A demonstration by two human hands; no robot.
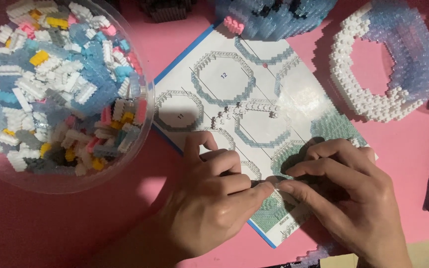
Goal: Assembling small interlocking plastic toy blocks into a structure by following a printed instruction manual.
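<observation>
Both hands lie palm-down on the instruction sheet (254,124) near the desk's front edge; left hand (209,198) and right hand (348,193) fingers pinch a tiny clear brick (275,184) between meeting fingertips, its axis indiscernible

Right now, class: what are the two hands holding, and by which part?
Left hand and right hand pinch a tiny clear brick between fingertips, over the instruction sheet. Which part is gripped cannot be told.

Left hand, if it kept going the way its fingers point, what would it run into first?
The left hand points right, fingertips almost meeting the right hand over the instruction sheet. It would likely meet those fingers first.
</observation>
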